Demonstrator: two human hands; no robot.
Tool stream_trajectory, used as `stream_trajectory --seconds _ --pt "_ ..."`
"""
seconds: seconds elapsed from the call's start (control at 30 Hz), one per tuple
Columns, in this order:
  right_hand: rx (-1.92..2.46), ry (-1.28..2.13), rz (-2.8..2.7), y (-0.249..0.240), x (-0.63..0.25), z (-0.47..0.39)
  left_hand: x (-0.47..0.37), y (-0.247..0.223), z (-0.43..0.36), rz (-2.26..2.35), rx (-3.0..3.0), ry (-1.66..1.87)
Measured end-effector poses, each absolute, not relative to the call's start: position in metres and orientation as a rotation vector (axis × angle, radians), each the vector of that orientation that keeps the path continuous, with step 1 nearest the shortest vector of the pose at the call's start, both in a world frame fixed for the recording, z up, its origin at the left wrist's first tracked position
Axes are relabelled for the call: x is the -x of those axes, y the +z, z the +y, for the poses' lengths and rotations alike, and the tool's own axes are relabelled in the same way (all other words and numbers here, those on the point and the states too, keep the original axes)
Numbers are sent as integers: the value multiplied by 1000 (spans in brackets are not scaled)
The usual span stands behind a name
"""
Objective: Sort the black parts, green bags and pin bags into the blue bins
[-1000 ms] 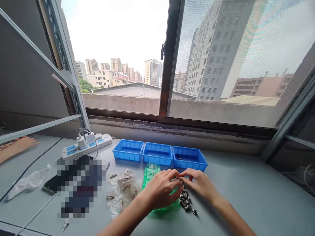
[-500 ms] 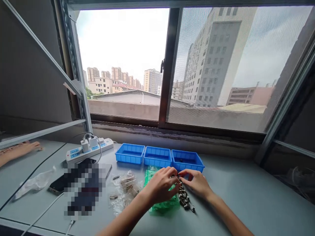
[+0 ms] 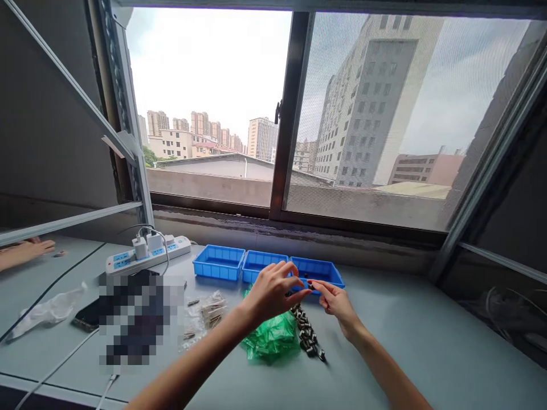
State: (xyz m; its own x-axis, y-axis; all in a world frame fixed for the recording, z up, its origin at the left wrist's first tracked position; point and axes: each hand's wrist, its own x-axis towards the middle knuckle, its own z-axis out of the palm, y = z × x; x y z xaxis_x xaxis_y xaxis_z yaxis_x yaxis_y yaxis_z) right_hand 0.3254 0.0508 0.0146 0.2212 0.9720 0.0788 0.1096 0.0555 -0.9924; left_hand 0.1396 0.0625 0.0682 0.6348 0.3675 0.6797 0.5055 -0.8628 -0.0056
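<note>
Both hands raised over metal pieces (image 3: 305,333); left hand (image 3: 273,290) and right hand (image 3: 335,299) apparently pinching one small piece (image 3: 310,283); bare table (image 3: 427,341) rightward.

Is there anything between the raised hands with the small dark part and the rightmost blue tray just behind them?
Nothing visible. The left hand and right hand pinch a small dark part in front of the rightmost blue tray. The pile of metal parts and green bag lie nearer the person, not between.
</note>
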Motion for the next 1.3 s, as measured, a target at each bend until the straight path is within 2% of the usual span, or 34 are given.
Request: stream_trajectory --seconds 0.43,0.87,1.3 --pt "1249 1391 -739 23 -307 33 -141 27 59 -924 2604 -1016" --pt "1231 1379 -828 24 -309 32 -138 24 68 -877 2551 -1031" --pt "1246 1388 -865 30 -316 33 -140 21 64 -880 2482 -1237"
